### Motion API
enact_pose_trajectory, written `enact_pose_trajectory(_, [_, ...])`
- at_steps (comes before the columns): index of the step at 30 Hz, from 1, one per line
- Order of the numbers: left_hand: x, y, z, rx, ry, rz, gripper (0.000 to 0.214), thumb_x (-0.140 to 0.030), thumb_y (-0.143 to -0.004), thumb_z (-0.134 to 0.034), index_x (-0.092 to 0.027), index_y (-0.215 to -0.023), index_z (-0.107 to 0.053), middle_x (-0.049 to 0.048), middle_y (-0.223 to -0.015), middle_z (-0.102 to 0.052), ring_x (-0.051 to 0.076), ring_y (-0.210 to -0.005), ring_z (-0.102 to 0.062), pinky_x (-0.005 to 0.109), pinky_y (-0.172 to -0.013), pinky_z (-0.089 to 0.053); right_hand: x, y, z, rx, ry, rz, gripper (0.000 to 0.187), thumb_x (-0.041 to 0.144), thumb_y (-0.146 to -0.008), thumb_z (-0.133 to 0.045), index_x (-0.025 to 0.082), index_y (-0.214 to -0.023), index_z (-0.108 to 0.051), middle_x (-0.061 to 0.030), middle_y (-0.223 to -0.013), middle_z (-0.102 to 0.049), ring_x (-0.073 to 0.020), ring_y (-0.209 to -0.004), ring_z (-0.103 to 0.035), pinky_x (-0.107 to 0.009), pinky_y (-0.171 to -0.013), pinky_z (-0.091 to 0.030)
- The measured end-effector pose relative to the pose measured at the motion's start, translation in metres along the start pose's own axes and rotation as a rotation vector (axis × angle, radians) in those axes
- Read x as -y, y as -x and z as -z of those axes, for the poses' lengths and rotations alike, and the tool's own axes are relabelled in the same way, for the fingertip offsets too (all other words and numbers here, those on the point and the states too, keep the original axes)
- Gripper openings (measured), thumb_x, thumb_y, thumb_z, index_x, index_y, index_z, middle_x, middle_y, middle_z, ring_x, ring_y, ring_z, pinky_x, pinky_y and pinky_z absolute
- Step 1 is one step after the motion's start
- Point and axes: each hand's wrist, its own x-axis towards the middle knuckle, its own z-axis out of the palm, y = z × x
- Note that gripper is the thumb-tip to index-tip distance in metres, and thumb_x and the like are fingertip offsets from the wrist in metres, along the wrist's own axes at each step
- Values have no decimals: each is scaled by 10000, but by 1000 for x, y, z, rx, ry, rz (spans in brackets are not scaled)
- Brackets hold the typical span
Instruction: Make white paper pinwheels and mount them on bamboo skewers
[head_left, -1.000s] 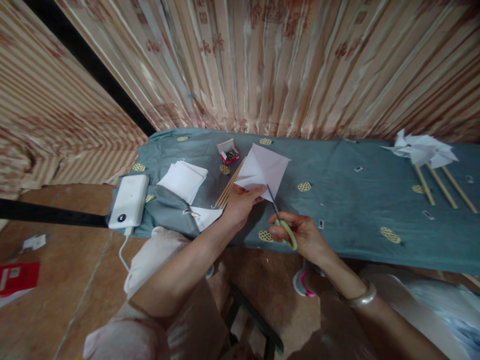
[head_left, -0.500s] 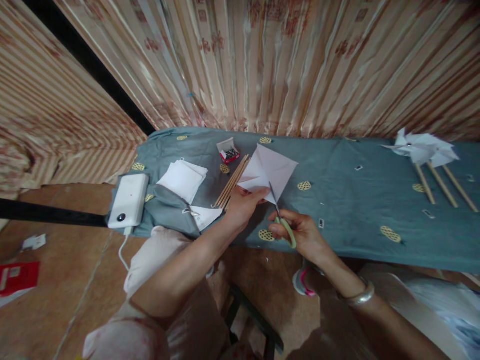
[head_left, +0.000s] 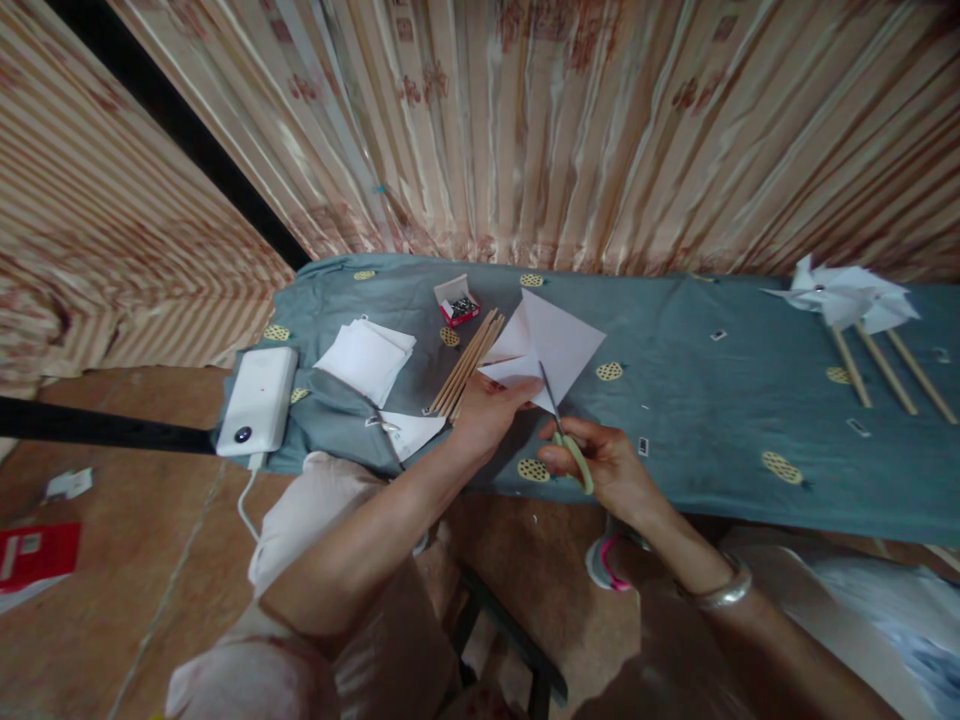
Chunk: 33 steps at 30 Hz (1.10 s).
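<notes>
White paper (head_left: 568, 343), pinched by the left grip (head_left: 484, 410), juts beyond it (right grip (head_left: 609, 462) clasping scissors (head_left: 559, 438)).

Single head cam, fwd + down, close above L hand (head_left: 487, 408) & R hand (head_left: 606, 463)

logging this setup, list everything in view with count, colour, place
held sheet: 1, white, centre
scissors: 1, green-handled, centre
stack: 1, white, left
loose sheet: 1, white, left
sticks: several, tan, centre
box: 1, red-white, centre
pinwheels: likely 3, white, right
device: 1, white, left
cable: 1, white, left
cloth: 1, teal, middle
curtains: count unclear, beige, behind
poles: 2, black, left
floor: 1, brown, below
packet: 1, red, floor
scrap: 1, white, floor
frame: 1, dark, below
shoe: 1 clear, pink-white, floor
bangle: 1, silver, lower right
clothing: some, pale, lower edge
left hand: 1, on held sheet
right hand: 1, around scissors
</notes>
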Motion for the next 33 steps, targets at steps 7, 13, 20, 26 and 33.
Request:
enact_pose_trajectory(7, [-1,1,-1,7,18,-1,152,-239,-580,-803,-164,-636,-683,23,-647,-663,141,-577,-590,258,-552,-455,2,0,-2,-4,-41,-23,411,531,-589,-828,196,-739,-644,50,-541,-492,-99,-519,-415,-232,-466,-328])
enact_pose_trajectory(13, [2,-1,1,25,24,3,207,-267,-578,-803,-155,-707,-685,25,-705,-684,145,-620,-615,258,-590,-478,-1,-1,-2,1,-19,-9,399,531,-612,-815,187,-696,-632,54,-538,-474,-88,-518,-394,-218,-462,-315])
enact_pose_trajectory(20, [4,-3,2,51,24,-20,241,-277,-599,-773,-158,-789,-685,27,-765,-698,146,-659,-633,257,-621,-496,-1,-2,-2,-11,-21,-9,401,530,-614,-815,181,-682,-628,58,-533,-466,-83,-511,-386,-213,-456,-301])
enact_pose_trajectory(26, [5,-3,2,50,43,-12,251,-266,-594,-785,-162,-800,-688,34,-781,-712,159,-677,-654,266,-634,-519,-7,0,-1,13,8,-27,427,551,-613,-807,187,-762,-640,66,-548,-491,-85,-513,-407,-214,-472,-329])
enact_pose_trajectory(33, [-1,-3,4,31,12,-7,361,-287,-554,-802,-145,-858,-668,39,-799,-711,164,-695,-653,260,-623,-526,-9,17,23,22,404,45,425,580,-723,-700,188,-881,-656,82,-520,-454,-86,-459,-380,-230,-456,-281])
